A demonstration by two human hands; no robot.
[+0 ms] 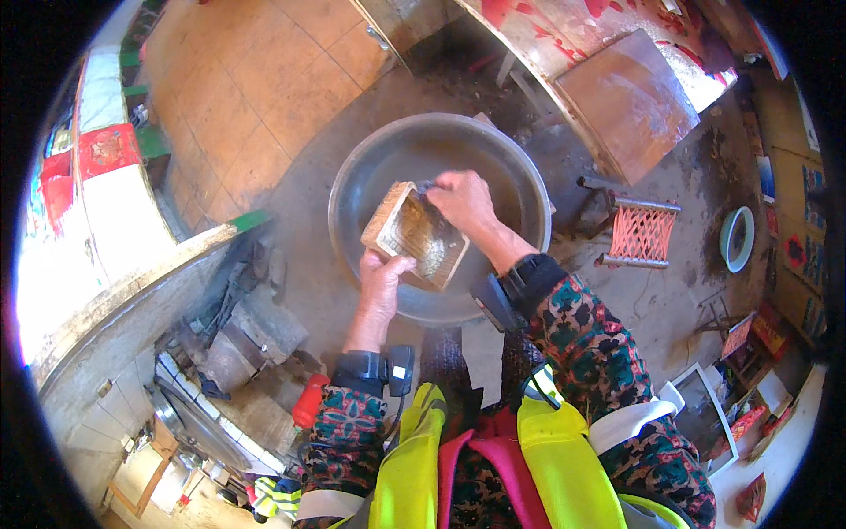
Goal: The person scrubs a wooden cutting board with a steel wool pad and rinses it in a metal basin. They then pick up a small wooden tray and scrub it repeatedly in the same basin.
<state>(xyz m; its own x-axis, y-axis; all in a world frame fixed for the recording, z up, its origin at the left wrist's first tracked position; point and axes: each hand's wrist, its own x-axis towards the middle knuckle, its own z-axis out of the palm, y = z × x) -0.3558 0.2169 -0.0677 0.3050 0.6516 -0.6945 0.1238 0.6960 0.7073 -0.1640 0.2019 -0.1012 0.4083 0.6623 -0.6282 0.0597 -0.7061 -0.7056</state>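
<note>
A rectangular wooden box point(433, 241) with an open top is held tilted above a large round metal basin point(527, 182). Pale residue or wear marks its inner floor and walls. My left hand point(380, 284) grips the box's lower left wall, the thumb along the rim. At the box's far edge, the fingers of my right hand point(464, 202) are curled around a small dark grey wad point(425, 187), perhaps a scrubbing pad; it is partly hidden and blurred. The basin floor looks dull grey-brown, and whether it holds water I cannot tell.
To the right stands a folding stool point(641, 235) with a woven pink seat, then a pale green basin point(737, 239). A table with a brown board point(631, 106) is at the upper right. A low wall point(192, 258) curves along the left, near a red bottle-like object point(309, 401).
</note>
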